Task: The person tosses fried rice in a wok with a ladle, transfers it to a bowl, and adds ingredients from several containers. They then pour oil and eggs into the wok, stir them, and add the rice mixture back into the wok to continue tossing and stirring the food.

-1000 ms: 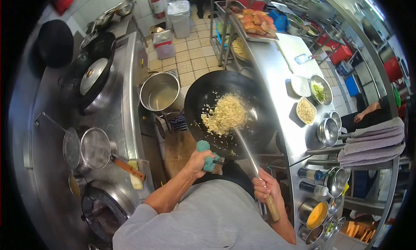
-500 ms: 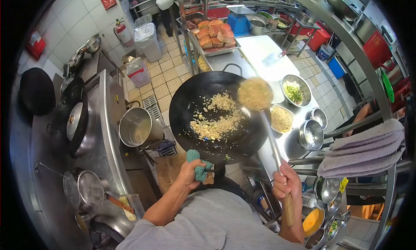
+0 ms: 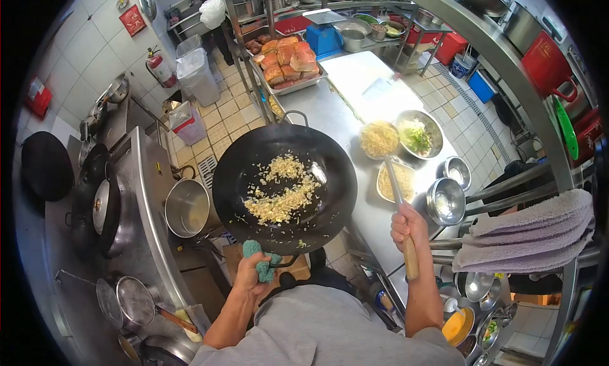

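My left hand [image 3: 252,272] is closed round the near handle of a large black wok [image 3: 330,204], with a green cloth [image 3: 254,248] at the grip. Pale chopped food [image 3: 279,198] lies in the wok. My right hand [image 3: 408,227] grips the wooden handle of a ladle [image 3: 379,140]. The ladle's bowl, full of yellowish chopped food, is to the right of the wok, over the steel table. Just below it stands a white container [image 3: 396,180] of similar food. A steel bowl [image 3: 421,135] with chopped greens is beside the ladle.
Behind the wok, a tray [image 3: 304,83] holds several meat slabs, left of a white cutting board [image 3: 361,74]. Steel bowls [image 3: 445,201] stand at the right, below a metal rail with a towel [image 3: 526,232]. A steel pot [image 3: 187,207] is left of the wok.
The ladle has moved from above the wok's right edge to over the table, near the white container. The view has shifted, and the wok appears further left and slightly lower.
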A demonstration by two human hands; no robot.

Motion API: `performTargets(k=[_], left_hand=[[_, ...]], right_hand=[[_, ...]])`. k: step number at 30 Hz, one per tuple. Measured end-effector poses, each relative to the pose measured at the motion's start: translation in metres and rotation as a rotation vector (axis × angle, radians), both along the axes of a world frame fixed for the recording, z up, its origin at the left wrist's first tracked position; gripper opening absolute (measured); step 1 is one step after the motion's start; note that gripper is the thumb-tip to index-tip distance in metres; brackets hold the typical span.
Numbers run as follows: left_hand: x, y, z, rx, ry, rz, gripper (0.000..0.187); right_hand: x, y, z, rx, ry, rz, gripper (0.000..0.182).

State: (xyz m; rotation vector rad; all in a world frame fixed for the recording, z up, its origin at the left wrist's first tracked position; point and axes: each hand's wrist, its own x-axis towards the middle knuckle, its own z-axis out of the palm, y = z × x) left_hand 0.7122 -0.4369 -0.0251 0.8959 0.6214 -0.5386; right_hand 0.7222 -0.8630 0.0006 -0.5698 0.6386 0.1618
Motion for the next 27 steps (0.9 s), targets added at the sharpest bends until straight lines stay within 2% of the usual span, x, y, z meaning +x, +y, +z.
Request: performTargets(k=[2, 5, 8, 14, 20, 26, 27], left_hand=[[-0.004, 0.004, 0.001, -0.017, 0.004, 0.018, 0.034], [-0.009, 0.009, 0.003, -0.016, 0.012, 0.046, 0.034], [-0.015, 0.017, -0.003, -0.024, 0.030, 0.049, 0.034], [-0.023, 0.026, -0.008, -0.037, 0.049, 0.043, 0.033], [-0.032, 0.031, -0.004, -0.050, 0.076, 0.088, 0.026], [-0.042, 0.037, -0.019, 0.001, 0.116, 0.076, 0.030], [-0.042, 0.037, -0.018, 0.017, 0.135, 0.081, 0.029]], right_hand=[[0.002, 0.003, -0.009, 0.061, -0.018, 0.006, 0.019], [0.001, 0.014, -0.007, 0.057, 0.050, -0.038, 0.004], [-0.007, 0.023, -0.004, 0.084, 0.019, 0.009, 0.003], [-0.014, 0.033, 0.004, -0.045, 0.024, 0.052, 0.016], [-0.008, 0.048, 0.016, -0.644, 0.098, 0.167, 0.059], [-0.011, 0.051, -0.004, -1.095, 0.122, 0.265, 0.068], [-0.012, 0.048, -0.025, -1.270, 0.071, 0.271, 0.068]])
